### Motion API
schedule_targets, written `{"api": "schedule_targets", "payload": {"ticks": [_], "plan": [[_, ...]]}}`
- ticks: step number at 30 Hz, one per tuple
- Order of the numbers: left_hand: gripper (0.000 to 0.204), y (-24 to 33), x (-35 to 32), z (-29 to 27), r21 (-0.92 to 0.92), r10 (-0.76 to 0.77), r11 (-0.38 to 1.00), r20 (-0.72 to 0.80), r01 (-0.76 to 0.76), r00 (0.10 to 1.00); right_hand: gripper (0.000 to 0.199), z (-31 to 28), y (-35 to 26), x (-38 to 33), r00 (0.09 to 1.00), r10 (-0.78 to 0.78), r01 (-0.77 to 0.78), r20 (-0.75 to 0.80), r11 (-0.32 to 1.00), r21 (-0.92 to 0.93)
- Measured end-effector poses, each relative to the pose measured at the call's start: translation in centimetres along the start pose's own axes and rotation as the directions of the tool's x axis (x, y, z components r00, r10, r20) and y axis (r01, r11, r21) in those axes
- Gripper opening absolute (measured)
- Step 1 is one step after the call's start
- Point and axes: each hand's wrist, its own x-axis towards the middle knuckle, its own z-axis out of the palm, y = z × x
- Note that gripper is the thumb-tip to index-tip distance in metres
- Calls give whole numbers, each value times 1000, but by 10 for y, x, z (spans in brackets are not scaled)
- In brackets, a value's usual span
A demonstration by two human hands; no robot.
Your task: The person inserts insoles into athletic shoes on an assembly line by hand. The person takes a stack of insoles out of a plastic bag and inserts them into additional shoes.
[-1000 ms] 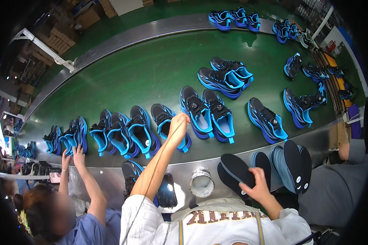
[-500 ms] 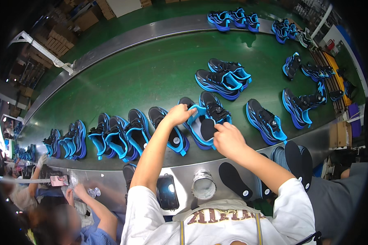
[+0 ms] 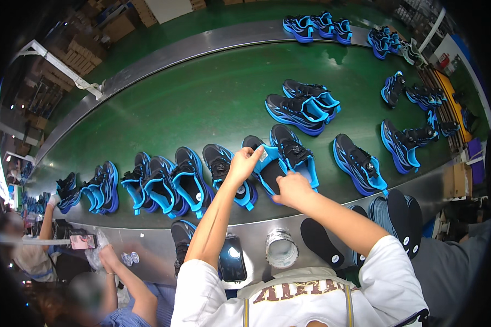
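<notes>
A black and blue sneaker (image 3: 250,143) stands on the green belt with its toe pointing away from me. My left hand (image 3: 245,165) pinches its light blue tongue (image 3: 267,155) and holds it up. Inside the shoe lies a black insole (image 3: 271,175), its heel end covered by my right hand (image 3: 294,189). The right fingers are curled at the shoe's heel opening, gripping the insole there, with the fingertips partly hidden. Touching this shoe on the right is another sneaker (image 3: 285,143). To the left stands a sneaker (image 3: 217,159) with an insole in it, partly behind my left forearm.
More sneakers (image 3: 187,173) line the belt (image 3: 163,109) leftward; others stand farther off and to the right. On the metal edge are a phone (image 3: 232,261), a tub (image 3: 281,248), a loose insole (image 3: 317,240) and stacked insoles (image 3: 394,220). Co-workers sit at left.
The insole has gone down into the shoe from above its opening. My right hand has followed it to the heel. My left hand still holds the tongue.
</notes>
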Motion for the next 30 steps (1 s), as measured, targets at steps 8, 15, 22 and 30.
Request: {"api": "schedule_targets", "payload": {"ticks": [8, 15, 22, 30], "plan": [[49, 4, -1, 0, -39, -11, 999, 34, 13, 999, 17, 0, 8, 35, 976, -189, 192, 112, 981, -13], [48, 1, -2, 2, 66, -13, 998, 42, 10, 999, 18, 46, 12, 51, 979, -199, 193, -45, 976, -100], [46, 0, -10, 13, 283, 51, 958, -43, -37, 998, 19, 53, 12, 53, 982, -190, 180, -17, 951, -250], [42, 5, -26, 34, 227, 138, 971, -243, -82, 960, 31, 43, 6, 51, 938, -124, 283, 324, 815, -506]]}}
